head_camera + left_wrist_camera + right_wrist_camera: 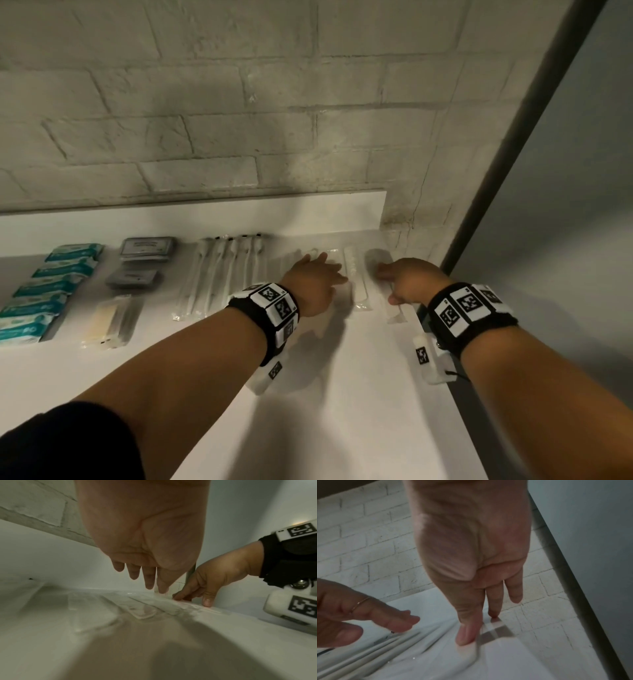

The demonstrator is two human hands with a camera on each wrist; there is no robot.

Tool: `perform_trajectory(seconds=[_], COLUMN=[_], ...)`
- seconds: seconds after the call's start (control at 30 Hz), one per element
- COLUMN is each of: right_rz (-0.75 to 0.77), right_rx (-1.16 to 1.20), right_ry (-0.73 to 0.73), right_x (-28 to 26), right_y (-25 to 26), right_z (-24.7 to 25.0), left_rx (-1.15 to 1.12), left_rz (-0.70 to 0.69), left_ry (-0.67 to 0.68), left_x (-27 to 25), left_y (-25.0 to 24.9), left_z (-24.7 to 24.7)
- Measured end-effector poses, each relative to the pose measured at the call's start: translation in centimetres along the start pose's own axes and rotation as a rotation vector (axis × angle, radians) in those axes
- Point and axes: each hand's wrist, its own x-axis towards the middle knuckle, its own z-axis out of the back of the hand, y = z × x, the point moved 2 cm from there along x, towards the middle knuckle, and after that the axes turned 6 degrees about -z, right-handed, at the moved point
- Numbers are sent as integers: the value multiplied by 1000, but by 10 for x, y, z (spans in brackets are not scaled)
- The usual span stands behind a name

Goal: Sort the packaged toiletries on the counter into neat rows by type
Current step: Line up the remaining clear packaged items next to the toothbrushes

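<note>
My right hand [412, 279] presses straight fingers [465, 635] on the end comb packet [388, 294] near the tabletop [342, 394] edge; my left hand [313, 284] hovers, fingers apart, over neighbouring packets [354, 277]. These slick, blurred wrappers probably slide: a hard push could drop it or disturb the toothbrush row [222, 270] beyond.

The teal packets [37, 294] at the left of the head view run off the frame edge, and the print on the grey boxes [148, 249] at middle left is too small to read. The clear-wrapped packets [356, 287] at centre are pale against the white counter [342, 394]; the left hand [313, 284] covers part of them and the right hand [409, 281] covers the upper end of the far-right one, so their contents cannot be told. In the left wrist view the packets [145, 609] at centre are smeared with blur, and in the right wrist view the right hand's fingertips [465, 637] and the wrappers [368, 653] at lower left are motion-blurred, so whether the left hand [359, 618] touches anything is unresolved.
</note>
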Motion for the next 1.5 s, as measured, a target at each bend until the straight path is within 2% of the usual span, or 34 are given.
perform_trajectory(seconds=[0.17,0.4,0.57,0.77,1.1,1.23,1.33,1.43,1.5], right_rz=[-14,26,21,10,14,80,151,168,157], right_rx=[23,-51,-4,13,77,13,-119,-161,-164], right_ry=[5,-7,-11,-13,-9,-115,-110,-38,-23], right_x=[8,15,13,8,5,0,-1,0,-1], right_y=[-2,-2,-2,-8,-7,4,18,27,29], right_z=[4,6,6,2,3,3,-3,-7,-7], left_rx=[68,55,-24,14,-4,70,94,86,93], left_rz=[-64,-100,-84,-131,-120,6,71,74,67], left_ry=[84,-52,-75,-83,-123,-175,-112,-9,-7], left_x=[12,12,13,15,10,5,0,-3,-2], left_y=[-25,-29,-32,-39,-39,-27,-20,-20,-21], left_z=[-4,-16,-19,-22,-23,-21,-21,-23,-22])
